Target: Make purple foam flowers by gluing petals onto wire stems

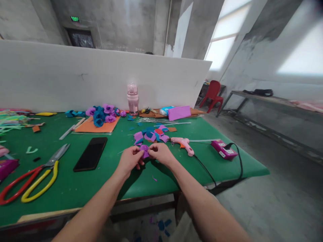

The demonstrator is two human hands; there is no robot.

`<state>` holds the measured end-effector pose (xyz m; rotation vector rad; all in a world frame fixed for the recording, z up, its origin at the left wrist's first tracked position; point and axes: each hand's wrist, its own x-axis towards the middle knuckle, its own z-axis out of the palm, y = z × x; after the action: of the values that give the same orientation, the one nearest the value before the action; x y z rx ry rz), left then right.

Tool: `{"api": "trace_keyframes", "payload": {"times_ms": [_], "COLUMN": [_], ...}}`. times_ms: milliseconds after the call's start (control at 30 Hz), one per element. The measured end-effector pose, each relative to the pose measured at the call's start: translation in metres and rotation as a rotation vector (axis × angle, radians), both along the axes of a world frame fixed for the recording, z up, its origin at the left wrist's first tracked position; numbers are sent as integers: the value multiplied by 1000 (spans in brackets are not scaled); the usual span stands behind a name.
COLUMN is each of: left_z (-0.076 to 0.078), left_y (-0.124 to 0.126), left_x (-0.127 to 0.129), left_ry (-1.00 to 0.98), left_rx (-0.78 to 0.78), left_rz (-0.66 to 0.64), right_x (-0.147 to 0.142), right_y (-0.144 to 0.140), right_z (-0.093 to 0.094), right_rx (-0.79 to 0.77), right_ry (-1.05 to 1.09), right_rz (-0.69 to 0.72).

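Table edge: the green table (75,191) has its near side running beneath both forearms, with a corner jutting out at the far right.
Back limit: a white panel (50,75) stands upright across the far side, with a pink bottle (133,99) just in front of it.
Left-side room: a strip of green surface separates the left hand (130,158) from the phone (91,154); the scissors (52,163) lie beyond, blades apart.
Right-side room: the pink glue gun (186,144) lies near the right hand (161,154) — its black cord (205,168) trails to the near edge.
Ahead: purple and blue scraps (150,136) lie loosely heaped just past the fingertips.
Left hand: fingers curled, nearly closed, thumb and forefinger pinching one side of the purple piece (144,151).
Right hand: fingers bent inward, thumb and fingertips gripping the opposite side.
Purple piece: small, thin and creased, with a rounded top — between the two hands, near the table's front; whether it touches the surface, I cannot tell.
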<state>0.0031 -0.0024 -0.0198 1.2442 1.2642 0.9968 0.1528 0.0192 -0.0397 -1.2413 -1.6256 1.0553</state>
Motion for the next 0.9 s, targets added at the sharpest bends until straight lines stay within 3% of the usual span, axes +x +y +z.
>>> {"api": "trace_keyframes", "payload": {"times_ms": [233,433,567,700,900], "left_z": [5,5,6,8,5], "left_y": [2,2,1,0,1], "left_x": [-3,-3,-3,-3,-5], "left_ry": [-42,-45,-37,-41,-14], "left_rx": [-59,-72,-63,-54,-51], "left_rz": [19,37,44,70,74], "right_x": [4,7,7,9,13], "right_y": [-2,-5,-4,-2,1], "right_z": [8,13,11,6,5], "right_rx": [-150,-202,-149,-77,33], "right_ry": [151,224,243,132,-32], "right_rz": [53,0,-31,-59,-228]}}
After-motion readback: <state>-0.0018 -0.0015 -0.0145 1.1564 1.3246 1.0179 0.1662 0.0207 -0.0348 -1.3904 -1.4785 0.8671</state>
